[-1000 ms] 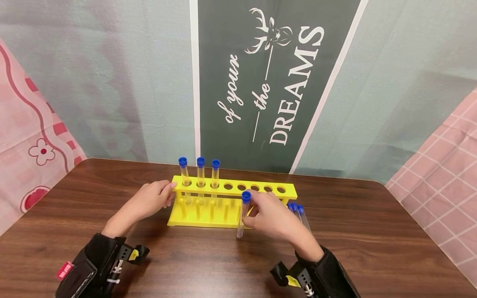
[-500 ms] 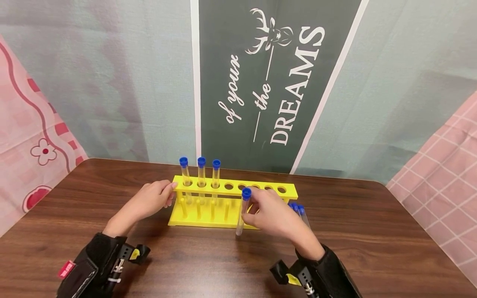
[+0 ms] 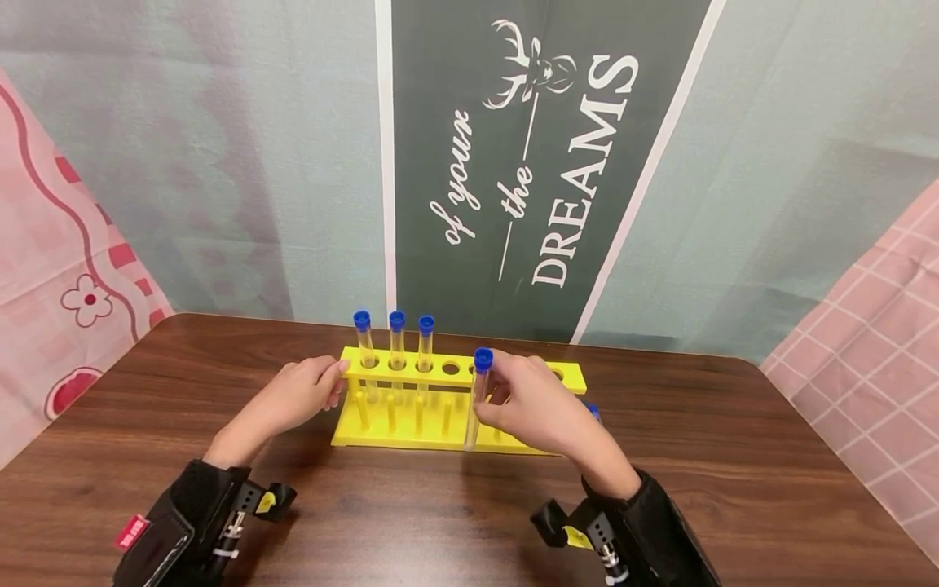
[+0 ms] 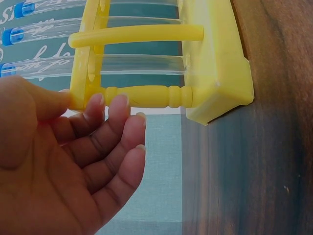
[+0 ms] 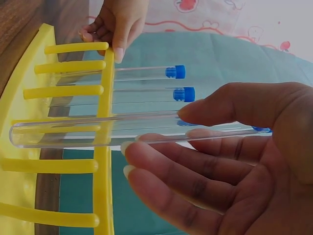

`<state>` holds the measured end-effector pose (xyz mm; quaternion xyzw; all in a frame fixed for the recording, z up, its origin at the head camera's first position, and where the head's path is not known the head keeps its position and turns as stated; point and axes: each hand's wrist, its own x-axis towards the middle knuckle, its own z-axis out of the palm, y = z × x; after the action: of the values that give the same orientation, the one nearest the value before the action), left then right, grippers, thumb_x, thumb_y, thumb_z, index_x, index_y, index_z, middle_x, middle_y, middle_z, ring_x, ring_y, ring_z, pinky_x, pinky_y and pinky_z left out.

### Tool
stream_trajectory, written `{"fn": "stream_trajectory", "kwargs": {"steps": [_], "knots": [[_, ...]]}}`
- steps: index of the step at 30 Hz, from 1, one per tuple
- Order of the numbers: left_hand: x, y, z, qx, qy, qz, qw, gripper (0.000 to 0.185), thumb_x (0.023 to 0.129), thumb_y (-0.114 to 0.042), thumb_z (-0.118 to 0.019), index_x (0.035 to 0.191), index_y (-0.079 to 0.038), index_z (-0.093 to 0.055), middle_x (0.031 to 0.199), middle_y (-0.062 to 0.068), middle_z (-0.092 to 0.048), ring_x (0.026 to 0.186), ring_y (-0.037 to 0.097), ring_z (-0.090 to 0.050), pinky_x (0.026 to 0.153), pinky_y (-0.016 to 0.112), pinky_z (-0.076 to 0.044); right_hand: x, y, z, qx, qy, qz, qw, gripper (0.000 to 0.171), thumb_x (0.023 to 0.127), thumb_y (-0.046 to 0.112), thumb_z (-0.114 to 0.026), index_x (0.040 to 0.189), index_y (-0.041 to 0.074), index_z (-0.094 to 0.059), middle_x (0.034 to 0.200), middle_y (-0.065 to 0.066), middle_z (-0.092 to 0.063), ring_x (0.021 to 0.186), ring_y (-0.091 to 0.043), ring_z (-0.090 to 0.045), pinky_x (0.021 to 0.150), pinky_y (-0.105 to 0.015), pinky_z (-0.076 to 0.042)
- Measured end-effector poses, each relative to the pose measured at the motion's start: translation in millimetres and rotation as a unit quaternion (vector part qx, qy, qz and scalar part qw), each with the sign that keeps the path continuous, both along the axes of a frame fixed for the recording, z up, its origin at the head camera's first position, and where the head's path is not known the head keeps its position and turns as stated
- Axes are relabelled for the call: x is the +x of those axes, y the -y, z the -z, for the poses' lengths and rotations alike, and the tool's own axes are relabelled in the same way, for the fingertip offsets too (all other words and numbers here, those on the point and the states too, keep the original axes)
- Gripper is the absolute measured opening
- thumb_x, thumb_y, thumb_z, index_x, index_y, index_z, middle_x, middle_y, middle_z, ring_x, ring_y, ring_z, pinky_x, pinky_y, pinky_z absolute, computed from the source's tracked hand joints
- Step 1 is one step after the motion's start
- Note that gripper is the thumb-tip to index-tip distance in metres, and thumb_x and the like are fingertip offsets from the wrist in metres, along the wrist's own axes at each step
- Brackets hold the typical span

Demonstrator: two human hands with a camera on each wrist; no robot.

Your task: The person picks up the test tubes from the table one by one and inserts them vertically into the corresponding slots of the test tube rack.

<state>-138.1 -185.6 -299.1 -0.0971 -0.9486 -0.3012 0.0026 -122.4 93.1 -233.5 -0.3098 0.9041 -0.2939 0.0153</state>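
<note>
A yellow test-tube rack (image 3: 411, 436) stands on the brown table, with three blue-capped tubes (image 3: 397, 342) upright in its leftmost holes. My left hand (image 3: 333, 379) pinches the left end of the rack's top plate; in the left wrist view my left hand (image 4: 80, 103) has its thumb on one face and fingers on the other. My right hand (image 3: 493, 403) holds a clear test tube (image 3: 477, 399) with a blue cap (image 3: 482, 359) nearly upright in front of the rack's middle holes. In the right wrist view my right hand (image 5: 154, 129) pinches this tube (image 5: 73, 131) between thumb and fingers.
Loose blue-capped tubes (image 3: 592, 412) lie on the table (image 3: 734, 456) to the right of the rack, mostly hidden behind my right hand. The rack's holes (image 3: 451, 368) to the right of the three tubes stand open. A printed backdrop rises behind the table.
My right hand has lifted the tube up and towards the rack; its cap now stands above the top plate. The left hand has stayed on the rack's end.
</note>
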Motion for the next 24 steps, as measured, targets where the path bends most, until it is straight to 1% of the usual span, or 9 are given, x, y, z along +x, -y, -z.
{"fn": "stream_trajectory", "kwargs": {"steps": [5, 10, 20, 24], "knots": [[0.0, -0.8, 0.6, 0.003, 0.004, -0.001, 1.0, 0.032, 0.099, -0.023, -0.039, 0.077, -0.004, -0.052, 0.062, 0.002, -0.047, 0.055, 0.016, -0.042, 0.054, 0.03, -0.034, -2.3, 0.7, -5.4, -0.002, -0.02, 0.0, 1.0, 0.014, 0.077, 0.001, -0.064, 0.078, 0.006, -0.052, 0.068, 0.002, -0.056, 0.063, -0.01, -0.056, 0.058, -0.024, -0.046], [-0.5, -0.2, 0.2, 0.003, 0.001, -0.001, 1.0, 0.032, 0.099, -0.022, -0.039, 0.076, -0.004, -0.051, 0.061, 0.002, -0.047, 0.055, 0.016, -0.041, 0.054, 0.029, -0.034, -5.2, 3.7, -13.4, -0.008, -0.032, 0.002, 0.999, 0.013, 0.077, 0.002, -0.065, 0.078, 0.008, -0.053, 0.07, 0.002, -0.058, 0.066, -0.01, -0.059, 0.06, -0.025, -0.046], [0.5, -0.2, -0.3, 0.003, -0.004, 0.003, 1.0, 0.033, 0.099, -0.023, -0.039, 0.075, -0.005, -0.051, 0.061, 0.002, -0.047, 0.054, 0.016, -0.04, 0.054, 0.03, -0.034, -9.7, 4.0, -24.4, -0.01, -0.045, 0.018, 0.999, 0.01, 0.078, 0.003, -0.063, 0.081, 0.008, -0.055, 0.068, 0.003, -0.058, 0.063, -0.01, -0.055, 0.06, -0.028, -0.045], [0.9, -0.7, -0.1, 0.004, -0.001, 0.001, 1.0, 0.032, 0.099, -0.023, -0.039, 0.076, -0.005, -0.051, 0.061, 0.002, -0.047, 0.054, 0.016, -0.04, 0.054, 0.03, -0.034, -12.1, 4.1, -28.6, -0.014, -0.04, 0.021, 0.999, 0.008, 0.079, 0.004, -0.063, 0.081, 0.008, -0.056, 0.067, 0.003, -0.059, 0.063, -0.01, -0.055, 0.061, -0.028, -0.045]]}}
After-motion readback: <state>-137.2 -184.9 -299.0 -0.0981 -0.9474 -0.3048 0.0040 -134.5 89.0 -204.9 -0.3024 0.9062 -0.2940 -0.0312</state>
